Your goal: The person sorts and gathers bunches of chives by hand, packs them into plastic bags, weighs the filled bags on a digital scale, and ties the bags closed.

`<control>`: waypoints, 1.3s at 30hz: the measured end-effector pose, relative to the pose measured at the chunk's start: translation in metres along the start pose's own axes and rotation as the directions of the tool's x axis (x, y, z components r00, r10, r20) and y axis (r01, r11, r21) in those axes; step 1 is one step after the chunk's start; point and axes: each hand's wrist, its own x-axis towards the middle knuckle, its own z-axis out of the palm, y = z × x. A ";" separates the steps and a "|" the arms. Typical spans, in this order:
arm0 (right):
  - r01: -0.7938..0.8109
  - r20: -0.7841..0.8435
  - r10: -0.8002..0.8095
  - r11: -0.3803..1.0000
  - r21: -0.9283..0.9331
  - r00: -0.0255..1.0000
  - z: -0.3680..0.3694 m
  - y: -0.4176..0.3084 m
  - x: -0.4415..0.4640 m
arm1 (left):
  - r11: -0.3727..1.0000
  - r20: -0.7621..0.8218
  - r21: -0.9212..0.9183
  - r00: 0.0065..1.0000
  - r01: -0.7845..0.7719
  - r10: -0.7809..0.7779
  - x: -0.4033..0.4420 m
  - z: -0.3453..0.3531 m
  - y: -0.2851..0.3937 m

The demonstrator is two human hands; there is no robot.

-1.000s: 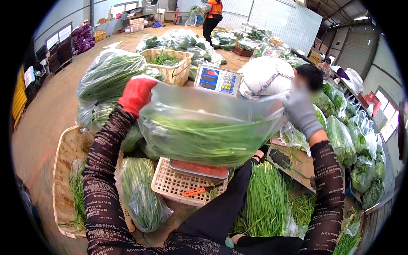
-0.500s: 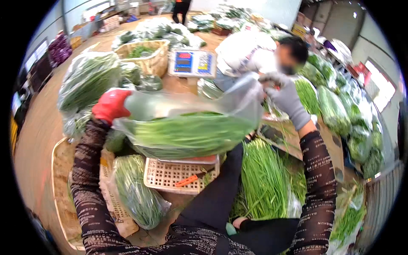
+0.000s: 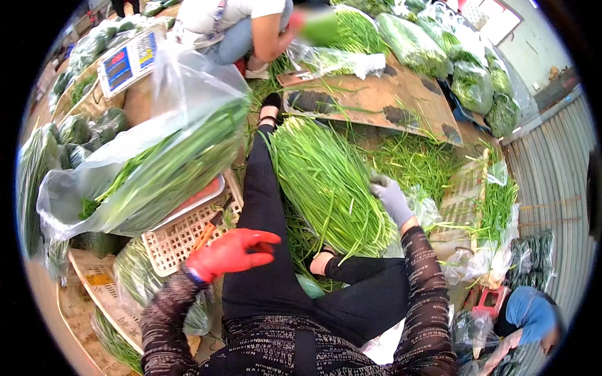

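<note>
My left hand (image 3: 235,252), in a red glove, is held over my thigh with its fingers apart and nothing in it. My right hand (image 3: 390,197), in a grey glove, touches the right side of a big pile of garlic chives (image 3: 326,182) between my legs; its fingers are loosely bent and hold nothing that I can see. At the left, a clear plastic bag (image 3: 182,94) full of long green chives lies across a scale on a white perforated basket (image 3: 166,250). An orange-handled knife (image 3: 204,237) is in that basket, near my left hand.
A digital scale (image 3: 125,62) stands at the upper left. A person in a white shirt (image 3: 232,19) crouches beside a wooden board (image 3: 376,94). Bagged vegetables (image 3: 414,47) line the upper right. Another person in blue (image 3: 530,316) is at the lower right.
Both hands have let go of the plastic bag, which now rests at the left. My right hand has come down to the chive pile, my left toward my lap. The view has turned right and down.
</note>
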 end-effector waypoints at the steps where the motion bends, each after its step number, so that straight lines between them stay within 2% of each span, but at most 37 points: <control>1: -0.103 -0.044 0.106 0.993 0.056 0.993 0.002 0.034 -0.012 | 0.999 0.065 0.036 0.998 -0.015 0.013 0.019 0.019 -0.015; 3: -0.233 -0.166 0.302 0.910 0.342 0.939 0.010 0.088 -0.037 | 0.991 0.153 -0.130 0.988 0.039 -0.019 0.057 0.058 -0.038; 4: -0.185 -0.296 0.291 0.922 0.339 0.910 0.013 0.131 -0.041 | 0.978 0.182 -0.193 0.982 0.079 -0.044 0.072 0.077 -0.045; 5: -0.219 -0.335 0.398 0.859 0.463 0.854 0.008 0.133 -0.053 | 0.960 0.212 -0.253 0.975 0.120 -0.066 0.085 0.096 -0.052; 6: -0.222 -0.402 0.436 0.850 0.477 0.805 0.007 0.152 -0.060 | 0.928 0.224 -0.345 0.972 0.144 -0.067 0.096 0.115 -0.062; 7: -0.223 -0.465 0.469 0.842 0.491 0.751 0.006 0.172 -0.064 | 0.944 0.243 -0.302 0.968 0.129 -0.055 0.106 0.129 -0.068; 8: -0.230 -0.472 0.481 0.839 0.493 0.739 0.002 0.165 -0.069 | 0.924 0.269 -0.344 0.960 0.168 -0.075 0.112 0.146 -0.081; 9: -0.253 -0.437 0.411 0.892 0.374 0.800 0.000 0.142 -0.074 | 0.900 0.293 -0.385 0.952 0.207 -0.094 0.117 0.159 -0.090; 10: -0.262 -0.384 0.343 0.933 0.248 0.857 -0.002 0.130 -0.076 | 0.947 0.322 -0.220 0.934 0.235 -0.156 0.120 0.161 -0.091; 11: -0.251 -0.347 0.254 0.966 0.052 0.903 0.007 0.156 -0.070 | 0.946 0.330 -0.221 0.931 0.236 -0.156 0.122 0.161 -0.091; 13: -0.304 -0.280 0.208 0.881 -0.363 0.937 0.030 0.170 -0.065 | 0.947 0.283 -0.203 0.941 0.250 -0.187 0.126 0.158 -0.092; 14: -0.304 -0.281 0.209 0.882 -0.359 0.937 0.035 0.172 -0.063 | 0.908 0.284 -0.298 0.935 0.296 -0.211 0.129 0.157 -0.097; 16: -0.399 -0.163 0.377 0.720 -0.568 0.912 0.039 0.164 -0.060 | 0.876 0.227 -0.353 0.938 0.329 -0.261 0.138 0.147 -0.094; 18: -0.398 -0.189 0.358 0.702 -0.590 0.914 0.038 0.159 -0.054 | 0.784 0.156 -0.495 0.926 0.374 -0.343 0.148 0.144 -0.098; 19: -0.394 -0.214 0.337 0.682 -0.616 0.917 0.038 0.156 -0.053 | 0.785 0.161 -0.491 0.925 0.378 -0.345 0.152 0.146 -0.101; 20: -0.426 -0.302 0.304 0.707 -0.564 0.904 0.039 0.153 -0.056 | 0.732 0.164 -0.557 0.916 0.392 -0.366 0.155 0.147 -0.104; 21: -0.431 -0.305 0.308 0.707 -0.561 0.901 0.041 0.138 -0.061 | 0.675 0.168 -0.620 0.907 0.401 -0.386 0.159 0.146 -0.100; 22: -0.440 -0.350 0.307 0.797 -0.413 0.885 0.042 0.115 -0.066 | 0.618 0.232 -0.676 0.913 0.400 -0.337 0.157 0.141 -0.087; 23: -0.430 -0.394 0.313 0.866 -0.255 0.864 0.046 0.092 -0.073 | 0.617 0.238 -0.675 0.911 0.404 -0.336 0.158 0.140 -0.079; 25: -0.356 -0.233 0.294 0.884 -0.302 0.927 0.068 0.056 -0.100 | 0.501 0.337 -0.757 0.907 0.420 -0.251 0.160 0.146 -0.065; 26: -0.277 -0.135 0.246 0.912 -0.302 0.960 0.081 0.044 -0.115 | 0.473 0.330 -0.785 0.916 0.401 -0.229 0.161 0.153 -0.059; 27: -0.194 -0.039 0.191 0.936 -0.293 0.981 0.094 0.035 -0.126 | 0.473 0.330 -0.783 0.914 0.404 -0.234 0.162 0.160 -0.060; 29: 0.127 0.133 -0.100 0.970 -0.209 0.986 0.112 0.028 -0.137 | 0.382 0.320 -0.812 0.883 0.442 -0.342 0.166 0.175 -0.069; 30: 0.125 0.131 -0.099 0.971 -0.205 0.986 0.110 0.024 -0.137 | 0.382 0.334 -0.821 0.899 0.425 -0.282 0.171 0.175 -0.072; 31: 0.106 0.133 -0.089 0.987 -0.124 0.987 0.104 0.020 -0.133 | 0.383 0.336 -0.818 0.898 0.428 -0.285 0.170 0.177 -0.082; 32: 0.088 0.135 -0.081 0.995 -0.043 0.988 0.099 0.018 -0.129 | 0.280 0.332 -0.871 0.904 0.403 -0.269 0.169 0.177 -0.094; 33: -0.021 -0.096 0.023 0.999 0.027 0.995 0.096 0.032 -0.123 | 0.173 0.325 -0.912 0.912 0.372 -0.252 0.168 0.177 -0.100; 34: -0.283 -0.207 0.314 0.944 0.168 0.926 0.092 0.052 -0.112 | 0.212 0.323 -0.882 0.869 0.420 -0.375 0.169 0.170 -0.094; 35: -0.356 -0.379 0.359 0.931 0.080 0.853 0.084 0.060 -0.101 | 0.215 0.319 -0.883 0.870 0.417 -0.376 0.169 0.170 -0.092; 36: -0.444 -0.435 0.428 0.893 0.070 0.792 0.072 0.072 -0.090 | 0.204 0.304 -0.883 0.845 0.424 -0.439 0.169 0.171 -0.092; 37: -0.551 -0.504 0.421 0.823 -0.137 0.754 0.068 0.087 -0.082 | 0.193 0.286 -0.884 0.817 0.427 -0.501 0.169 0.170 -0.093; 38: -0.634 -0.552 0.444 0.742 -0.215 0.706 0.073 0.110 -0.075 | 0.205 0.281 -0.890 0.844 0.407 -0.456 0.169 0.173 -0.101; 39: -0.622 -0.547 0.435 0.753 -0.216 0.715 0.072 0.113 -0.072 | 0.209 0.266 -0.895 0.847 0.395 -0.460 0.169 0.171 -0.100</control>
